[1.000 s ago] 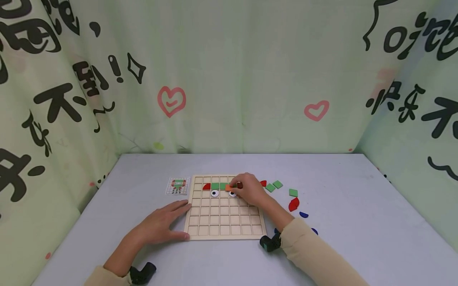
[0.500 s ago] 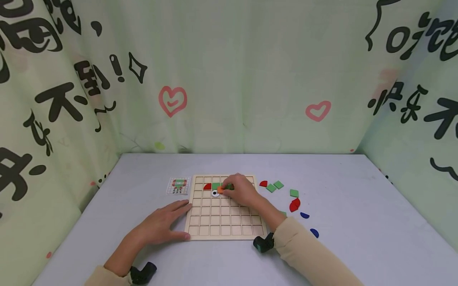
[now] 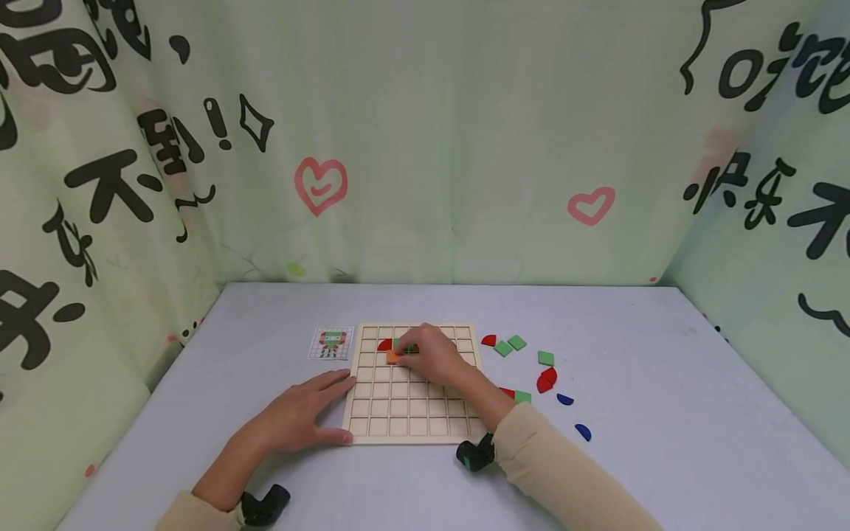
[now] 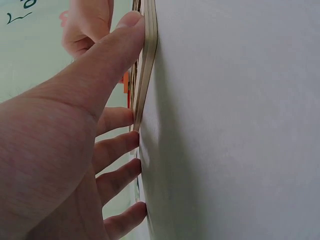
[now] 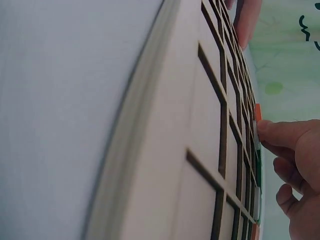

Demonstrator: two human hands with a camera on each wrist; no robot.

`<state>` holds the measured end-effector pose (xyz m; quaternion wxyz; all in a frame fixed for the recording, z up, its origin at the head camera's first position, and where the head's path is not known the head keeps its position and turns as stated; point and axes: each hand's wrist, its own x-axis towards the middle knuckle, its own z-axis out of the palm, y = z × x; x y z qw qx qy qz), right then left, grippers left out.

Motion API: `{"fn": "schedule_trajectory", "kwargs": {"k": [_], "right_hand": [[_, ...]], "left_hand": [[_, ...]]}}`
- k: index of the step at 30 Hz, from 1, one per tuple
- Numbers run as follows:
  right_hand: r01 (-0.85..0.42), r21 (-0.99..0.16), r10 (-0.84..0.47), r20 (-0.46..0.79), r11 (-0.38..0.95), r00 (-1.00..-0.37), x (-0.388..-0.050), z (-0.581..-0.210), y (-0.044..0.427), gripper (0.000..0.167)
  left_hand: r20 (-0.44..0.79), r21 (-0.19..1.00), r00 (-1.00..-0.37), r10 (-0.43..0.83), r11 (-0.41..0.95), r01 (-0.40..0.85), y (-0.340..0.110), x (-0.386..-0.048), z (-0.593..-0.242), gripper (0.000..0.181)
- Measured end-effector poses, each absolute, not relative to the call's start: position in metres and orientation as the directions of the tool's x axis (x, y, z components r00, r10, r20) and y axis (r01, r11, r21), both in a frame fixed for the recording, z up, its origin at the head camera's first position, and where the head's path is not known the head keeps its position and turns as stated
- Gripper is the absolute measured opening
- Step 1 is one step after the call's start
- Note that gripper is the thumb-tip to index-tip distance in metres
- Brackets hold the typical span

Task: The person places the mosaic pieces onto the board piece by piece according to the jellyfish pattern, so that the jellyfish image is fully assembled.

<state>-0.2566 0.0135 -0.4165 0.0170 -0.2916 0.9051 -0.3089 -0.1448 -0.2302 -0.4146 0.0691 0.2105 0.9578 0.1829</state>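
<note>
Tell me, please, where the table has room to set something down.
The table is bare right of the blue pieces, behind the board to the curtain, and in front of the board between the sleeves. It is crowded just right of the board, with red pieces and green tiles, and left of it, by the picture card and left hand.

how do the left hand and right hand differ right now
The left hand rests at the wooden board's left edge, fingers spread; the right hand pinches an orange piece. The left hand is beside the board, the right hand over it. Both come from beige sleeves.
</note>
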Motion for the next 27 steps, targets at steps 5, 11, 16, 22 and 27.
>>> {"fn": "schedule_trajectory", "kwargs": {"k": [5,11,16,22,27], "right_hand": [[-0.516,-0.555,-0.536,0.143,0.652,-0.832,-0.256,-0.417,0.007,0.006],[-0.53,-0.526,-0.554,0.129,0.665,-0.823,-0.256,-0.416,-0.002,0.005],[-0.565,-0.479,-0.579,0.135,0.672,-0.804,-0.256,-0.414,-0.007,0.006],[-0.558,-0.522,-0.588,0.128,0.645,-0.799,-0.255,-0.412,-0.004,0.006],[-0.544,-0.565,-0.581,0.136,0.62,-0.803,-0.254,-0.413,0.004,0.009]], "left_hand": [[-0.051,0.379,-0.901,0.431,0.843,0.382,-0.23,-0.145,-0.414,0.086],[-0.052,0.378,-0.901,0.43,0.844,0.381,-0.231,-0.146,-0.414,0.087],[-0.044,0.374,-0.899,0.436,0.841,0.39,-0.232,-0.146,-0.415,0.086],[-0.039,0.381,-0.897,0.44,0.837,0.394,-0.231,-0.145,-0.415,0.085],[-0.043,0.382,-0.899,0.436,0.839,0.388,-0.231,-0.146,-0.415,0.086]]}}
